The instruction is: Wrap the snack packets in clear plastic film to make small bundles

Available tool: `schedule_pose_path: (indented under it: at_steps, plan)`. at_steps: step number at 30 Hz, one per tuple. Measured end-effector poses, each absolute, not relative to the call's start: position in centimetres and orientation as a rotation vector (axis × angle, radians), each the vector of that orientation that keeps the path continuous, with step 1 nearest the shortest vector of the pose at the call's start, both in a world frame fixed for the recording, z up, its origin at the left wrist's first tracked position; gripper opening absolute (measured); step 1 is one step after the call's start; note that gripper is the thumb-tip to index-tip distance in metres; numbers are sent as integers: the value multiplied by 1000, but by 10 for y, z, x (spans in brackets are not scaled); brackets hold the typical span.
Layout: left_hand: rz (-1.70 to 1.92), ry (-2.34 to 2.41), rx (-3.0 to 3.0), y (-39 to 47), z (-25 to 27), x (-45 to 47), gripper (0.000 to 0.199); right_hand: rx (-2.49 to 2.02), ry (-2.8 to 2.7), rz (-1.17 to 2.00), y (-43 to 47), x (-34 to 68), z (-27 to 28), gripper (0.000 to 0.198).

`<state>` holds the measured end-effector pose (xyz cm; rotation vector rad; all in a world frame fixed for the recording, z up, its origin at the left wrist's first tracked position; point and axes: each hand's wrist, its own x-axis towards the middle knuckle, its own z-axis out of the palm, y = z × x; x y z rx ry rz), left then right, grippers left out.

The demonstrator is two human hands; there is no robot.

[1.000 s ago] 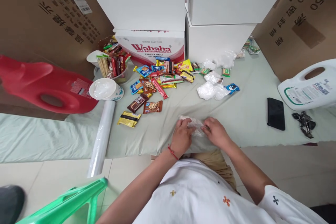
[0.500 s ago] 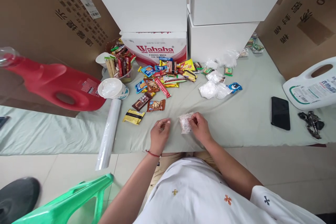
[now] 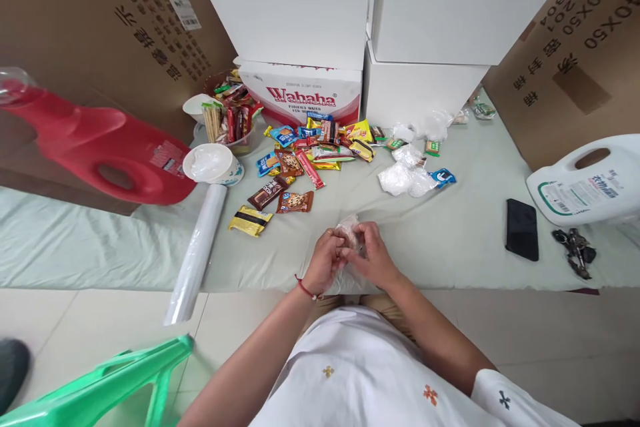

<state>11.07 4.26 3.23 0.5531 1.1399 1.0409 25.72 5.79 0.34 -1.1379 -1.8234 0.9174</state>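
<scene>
A small packet in clear crinkled wrap point(image 3: 349, 227) is between my hands near the front edge of the table. My left hand point(image 3: 326, 259) has its fingers closed on the near left side of the packet. From the right, my right hand point(image 3: 373, 255) pinches it with thumb and forefinger. Fingers cover part of the packet, and its contents are hard to make out. Left of my hands lie a yellow-and-black snack packet point(image 3: 250, 221) and a brown cookie packet point(image 3: 295, 201). Beyond them is a pile of wrapped snacks point(image 3: 327, 140).
Clear plastic-wrapped bundles point(image 3: 400, 177) lie at centre right. A roll of plastic film point(image 3: 196, 253) overhangs the front edge, below a paper bowl point(image 3: 214, 165). A red jug point(image 3: 115, 153) stands left; a phone point(image 3: 521, 229), keys point(image 3: 575, 252) and a white jug point(image 3: 590, 180) are right.
My left hand has moved right and closed on the wrapped packet, which my right hand held alone before. The packet is now partly covered by both hands. The whole view has shifted slightly.
</scene>
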Motion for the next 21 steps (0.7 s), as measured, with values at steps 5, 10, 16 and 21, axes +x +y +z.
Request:
schedule_pose_path:
  at_steps: [5, 10, 16, 21]
  plan:
    - [1082, 1281, 775, 49, 39, 93, 38, -1185, -1641, 1160, 66, 269, 1, 30]
    - [1082, 1411, 838, 65, 35, 82, 47, -1078, -1136, 1753, 66, 267, 3, 44]
    - [888, 1180, 737, 70, 35, 96, 53, -1213, -1020, 1623, 66, 275, 6, 46]
    - [1077, 1176, 569, 66, 26, 123, 63, -1203, -1204, 1566, 60, 289, 4, 37]
